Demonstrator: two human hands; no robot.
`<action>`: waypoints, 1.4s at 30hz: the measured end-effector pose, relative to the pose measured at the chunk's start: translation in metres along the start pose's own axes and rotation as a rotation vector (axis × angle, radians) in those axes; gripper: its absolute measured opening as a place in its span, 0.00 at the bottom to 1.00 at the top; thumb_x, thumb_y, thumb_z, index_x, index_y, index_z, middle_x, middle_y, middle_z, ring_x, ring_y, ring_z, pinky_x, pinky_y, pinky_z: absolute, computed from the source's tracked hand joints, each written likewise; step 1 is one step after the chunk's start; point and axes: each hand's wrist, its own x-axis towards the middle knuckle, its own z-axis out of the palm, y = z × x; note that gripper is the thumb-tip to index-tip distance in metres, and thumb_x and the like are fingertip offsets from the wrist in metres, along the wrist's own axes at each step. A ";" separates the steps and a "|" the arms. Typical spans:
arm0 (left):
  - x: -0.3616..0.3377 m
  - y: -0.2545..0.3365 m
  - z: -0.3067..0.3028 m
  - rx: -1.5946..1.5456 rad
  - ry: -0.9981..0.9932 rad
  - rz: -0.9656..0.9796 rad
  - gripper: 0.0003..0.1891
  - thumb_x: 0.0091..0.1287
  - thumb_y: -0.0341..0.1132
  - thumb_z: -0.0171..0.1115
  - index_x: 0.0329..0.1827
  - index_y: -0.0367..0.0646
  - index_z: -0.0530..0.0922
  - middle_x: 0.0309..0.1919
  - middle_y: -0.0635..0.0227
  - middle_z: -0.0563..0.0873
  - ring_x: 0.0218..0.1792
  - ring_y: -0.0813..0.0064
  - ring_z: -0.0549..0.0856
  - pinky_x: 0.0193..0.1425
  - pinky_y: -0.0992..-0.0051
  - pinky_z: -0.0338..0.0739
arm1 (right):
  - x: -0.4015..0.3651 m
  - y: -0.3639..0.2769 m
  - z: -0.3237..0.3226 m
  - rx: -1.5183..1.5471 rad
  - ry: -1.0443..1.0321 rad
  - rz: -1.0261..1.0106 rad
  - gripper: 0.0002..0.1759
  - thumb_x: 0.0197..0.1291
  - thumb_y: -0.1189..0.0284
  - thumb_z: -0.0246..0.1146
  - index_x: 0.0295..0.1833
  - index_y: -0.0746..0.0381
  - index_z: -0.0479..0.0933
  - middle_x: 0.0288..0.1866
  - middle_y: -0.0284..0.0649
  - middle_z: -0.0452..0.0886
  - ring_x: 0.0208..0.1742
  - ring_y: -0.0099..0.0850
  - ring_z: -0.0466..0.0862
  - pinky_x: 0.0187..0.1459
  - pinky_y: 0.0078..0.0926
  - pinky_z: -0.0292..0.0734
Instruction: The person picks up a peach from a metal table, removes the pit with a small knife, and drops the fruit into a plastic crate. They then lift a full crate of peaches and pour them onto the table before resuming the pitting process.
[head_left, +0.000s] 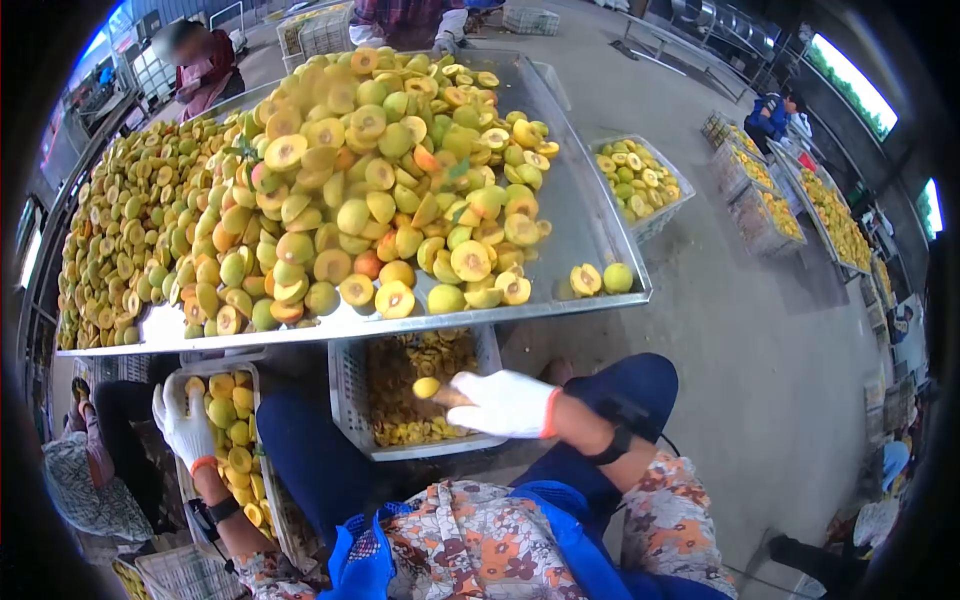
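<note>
My left hand [183, 425], in a white glove, is at the side of a narrow crate of yellow fruit halves [240, 458], its fingers spread and nothing seen in them. My right hand [505, 403], also gloved, is closed around a short brown tool [450, 397], which is partly hidden by the glove. A small yellow piece [427, 387] shows at the tool's end. Beneath that hand, between my knees, a grey crate [348, 400] holds brownish-yellow scraps [415, 375]. Halved yellow-green peaches [370, 180] are heaped on the metal table [590, 240] in front of me.
Two halves and a whole-looking fruit [617, 278] lie at the table's right corner. A white crate of fruit [640, 185] stands beyond it on the floor. People work across the table, to my left and at another table [835, 215] far right.
</note>
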 end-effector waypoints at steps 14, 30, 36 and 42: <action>0.107 0.456 0.037 -0.873 -0.527 1.151 0.21 0.56 0.29 0.71 0.56 0.46 0.83 0.60 0.57 0.82 0.69 0.49 0.77 0.72 0.56 0.74 | -0.008 0.186 -0.109 -0.728 0.878 0.173 0.13 0.65 0.60 0.66 0.47 0.56 0.80 0.37 0.43 0.82 0.36 0.46 0.85 0.37 0.40 0.82; 0.088 0.668 0.135 -0.901 -0.669 1.263 0.20 0.57 0.36 0.72 0.54 0.49 0.81 0.61 0.58 0.80 0.67 0.47 0.76 0.73 0.51 0.71 | -0.017 0.197 -0.134 -0.253 0.562 -0.013 0.20 0.58 0.63 0.71 0.54 0.56 0.79 0.37 0.33 0.77 0.37 0.32 0.81 0.37 0.33 0.76; 0.061 0.705 0.159 -0.800 -0.667 1.096 0.23 0.54 0.41 0.73 0.55 0.52 0.82 0.62 0.60 0.80 0.68 0.51 0.74 0.77 0.45 0.62 | -0.016 0.181 -0.144 -0.156 0.566 0.052 0.24 0.61 0.61 0.69 0.60 0.58 0.79 0.41 0.33 0.79 0.38 0.31 0.81 0.38 0.32 0.76; 0.067 0.714 0.163 -0.782 -0.671 1.077 0.20 0.51 0.39 0.73 0.49 0.51 0.83 0.58 0.65 0.81 0.67 0.53 0.75 0.74 0.46 0.66 | -0.007 0.233 -0.258 -0.158 0.808 0.185 0.12 0.63 0.64 0.68 0.47 0.57 0.80 0.38 0.39 0.78 0.39 0.39 0.80 0.41 0.40 0.77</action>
